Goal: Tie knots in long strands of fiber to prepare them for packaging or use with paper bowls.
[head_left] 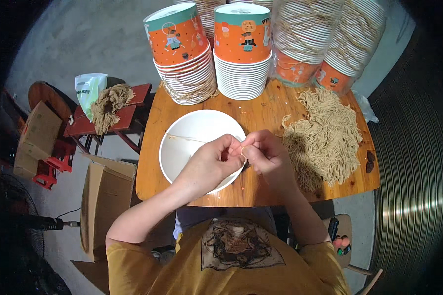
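My left hand (212, 158) and my right hand (268, 158) meet over the right side of a round white bowl (174, 161). Both are closed in a pinch, fingertips almost touching, on a thin beige string (186, 138). One length of this string runs left from my left hand across the bowl, and a short bit shows at the right thumb. The fingers hide whether it is looped or knotted there. Just right of my right hand lies a large loose heap of beige strings (330, 140) on the wooden table (216, 200).
Stacked orange-and-green paper buckets (243, 44) stand along the back, some wrapped with string. Wrapped bucket stacks (300, 39) lean at the back right. At left, a red bench (79, 127) bears a bag (90, 88) and more string (110, 105). An opened cardboard box (110, 206) stands below.
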Available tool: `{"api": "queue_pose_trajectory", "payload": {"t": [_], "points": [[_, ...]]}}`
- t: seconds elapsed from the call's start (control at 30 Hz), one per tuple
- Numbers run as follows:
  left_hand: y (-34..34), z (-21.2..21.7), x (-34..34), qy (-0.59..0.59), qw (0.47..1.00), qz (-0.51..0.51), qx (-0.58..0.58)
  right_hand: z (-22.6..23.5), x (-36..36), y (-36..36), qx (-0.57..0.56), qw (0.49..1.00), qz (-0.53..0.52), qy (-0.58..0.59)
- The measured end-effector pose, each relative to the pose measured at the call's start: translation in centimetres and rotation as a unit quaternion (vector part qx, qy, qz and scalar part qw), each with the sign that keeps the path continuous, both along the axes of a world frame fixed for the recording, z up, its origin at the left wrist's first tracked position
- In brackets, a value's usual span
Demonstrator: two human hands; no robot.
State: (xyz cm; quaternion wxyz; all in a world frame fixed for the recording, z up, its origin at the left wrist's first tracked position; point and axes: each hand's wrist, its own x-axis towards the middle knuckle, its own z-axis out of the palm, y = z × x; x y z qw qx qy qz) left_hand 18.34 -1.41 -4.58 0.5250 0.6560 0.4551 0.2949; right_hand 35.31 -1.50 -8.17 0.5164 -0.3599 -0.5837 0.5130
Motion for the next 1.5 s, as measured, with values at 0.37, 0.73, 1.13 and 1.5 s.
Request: {"api": "queue_pose_trajectory", "payload": {"t": [0.37,0.73,1.13,1.5], "points": [[0.1,0.4,0.3,-0.054,0.994,0.009,-0.097,-0.1,1.2,-0.3,0.077,0.997,-0.008,-0.012],[0.0,0.5,0.4,-0.073,0.995,0.017,-0.072,-0.6,1.1,0.2,0.164,0.978,-0.093,-0.089],[0.2,0.3,0.6,-0.028,0.998,-0.007,-0.052,0.6,2.8,1.3,0.442,0.827,-0.134,-0.32],[0.1,0.9,1.1,-0.016,0.999,-0.012,-0.03,0.4,2.2,1.3,0.407,0.861,-0.159,-0.26]]}}
